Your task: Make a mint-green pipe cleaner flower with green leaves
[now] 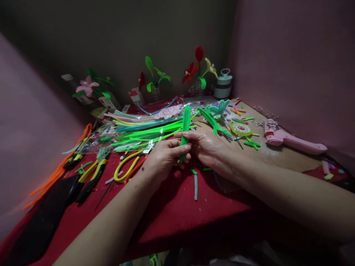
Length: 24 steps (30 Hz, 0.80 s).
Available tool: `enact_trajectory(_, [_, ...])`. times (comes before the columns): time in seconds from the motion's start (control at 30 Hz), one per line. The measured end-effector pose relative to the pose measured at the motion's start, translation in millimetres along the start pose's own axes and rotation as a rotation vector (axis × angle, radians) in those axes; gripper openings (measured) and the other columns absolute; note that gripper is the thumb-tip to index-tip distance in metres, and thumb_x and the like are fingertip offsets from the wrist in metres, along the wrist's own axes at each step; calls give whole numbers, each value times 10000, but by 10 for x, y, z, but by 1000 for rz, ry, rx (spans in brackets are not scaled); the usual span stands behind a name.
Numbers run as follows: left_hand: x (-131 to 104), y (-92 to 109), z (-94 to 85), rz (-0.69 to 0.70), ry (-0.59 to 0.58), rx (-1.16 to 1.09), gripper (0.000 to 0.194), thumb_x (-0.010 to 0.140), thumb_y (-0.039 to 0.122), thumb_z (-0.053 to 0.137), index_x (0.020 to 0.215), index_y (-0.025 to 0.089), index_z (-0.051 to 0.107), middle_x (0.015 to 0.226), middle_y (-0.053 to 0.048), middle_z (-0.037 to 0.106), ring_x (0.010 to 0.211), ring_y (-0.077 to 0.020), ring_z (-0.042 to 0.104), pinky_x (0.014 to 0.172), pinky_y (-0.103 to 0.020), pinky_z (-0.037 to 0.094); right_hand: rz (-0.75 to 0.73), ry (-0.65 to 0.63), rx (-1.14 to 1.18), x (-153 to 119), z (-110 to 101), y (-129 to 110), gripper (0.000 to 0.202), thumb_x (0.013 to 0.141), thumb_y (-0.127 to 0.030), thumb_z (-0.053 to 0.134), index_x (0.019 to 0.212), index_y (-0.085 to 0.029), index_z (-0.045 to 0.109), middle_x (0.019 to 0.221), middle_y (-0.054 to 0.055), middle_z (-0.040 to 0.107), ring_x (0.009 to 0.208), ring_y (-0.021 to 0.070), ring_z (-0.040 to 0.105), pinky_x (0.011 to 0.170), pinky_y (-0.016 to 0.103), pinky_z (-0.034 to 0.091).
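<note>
A green leaf shape of folded pipe cleaner (186, 119) stands upright between my two hands. My left hand (163, 157) is closed round its lower part, thumb across the front. From the right, my right hand (206, 147) pinches the same piece with thumb and finger. Just behind lie long green pipe cleaners (146, 133) on a clear bag, and more bent green pieces (212, 120) are to the right. A teal pipe-cleaner flower (220, 108) sits beyond those. A short teal strip (196, 187) lies on the red cloth (177, 214) below my hands.
Yellow-handled scissors (126, 168) and pliers (95, 171) lie left, near orange pipe cleaners (62, 166). A pink glue gun (295, 140) and a yellow round disc (241, 129) rest on a brown board (280, 159) at right. Finished flowers (191, 72) stand at the back.
</note>
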<state>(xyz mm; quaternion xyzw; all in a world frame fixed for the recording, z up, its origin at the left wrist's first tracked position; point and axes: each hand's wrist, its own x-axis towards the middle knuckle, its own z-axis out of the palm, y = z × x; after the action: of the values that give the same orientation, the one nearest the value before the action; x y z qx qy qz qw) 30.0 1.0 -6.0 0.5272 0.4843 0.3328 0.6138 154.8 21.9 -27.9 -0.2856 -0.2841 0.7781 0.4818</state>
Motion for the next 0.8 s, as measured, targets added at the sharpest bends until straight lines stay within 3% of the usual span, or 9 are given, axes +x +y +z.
enact_trajectory(0.2, [25, -21, 3, -49, 51, 71, 232, 662, 248, 668, 554, 155, 485, 440, 32, 518, 296, -66, 393, 301, -192, 291, -121, 31, -144, -57, 16, 19, 126, 660, -164, 597, 772, -145, 652, 567, 24, 611, 433, 139, 538, 431, 286, 459])
enact_trajectory(0.37, [25, -50, 5, -37, -4, 95, 177, 720, 272, 629, 644, 135, 545, 544, 4, 588, 382, -70, 487, 346, -172, 364, -132, 49, -159, -63, 14, -30, 109, 665, -189, 596, 751, -130, 626, 577, 27, 618, 424, 151, 551, 387, 280, 452])
enact_trajectory(0.57, [-20, -21, 95, -57, -17, 179, 187, 775, 256, 525, 627, 143, 509, 494, 1, 569, 329, -75, 452, 265, -161, 296, -97, 47, -193, -52, -22, -60, 147, 689, -213, 572, 774, -121, 649, 560, 33, 609, 440, 141, 540, 413, 261, 412])
enact_trajectory(0.7, [-66, 20, 148, -46, -47, 214, 192, 812, 299, 476, 689, 153, 500, 540, -20, 613, 351, -97, 498, 274, -168, 328, -220, 107, -263, -59, -24, -72, 118, 668, -176, 585, 698, -107, 675, 572, 36, 619, 523, 113, 549, 514, 239, 419])
enact_trajectory(0.8, [-79, 65, 88, -109, -137, 353, 259, 824, 385, 471, 724, 150, 517, 528, -34, 618, 351, -115, 508, 270, -171, 309, -284, 143, -305, -75, 0, -106, 94, 649, -170, 604, 648, -117, 681, 643, 41, 658, 584, 104, 569, 596, 234, 438])
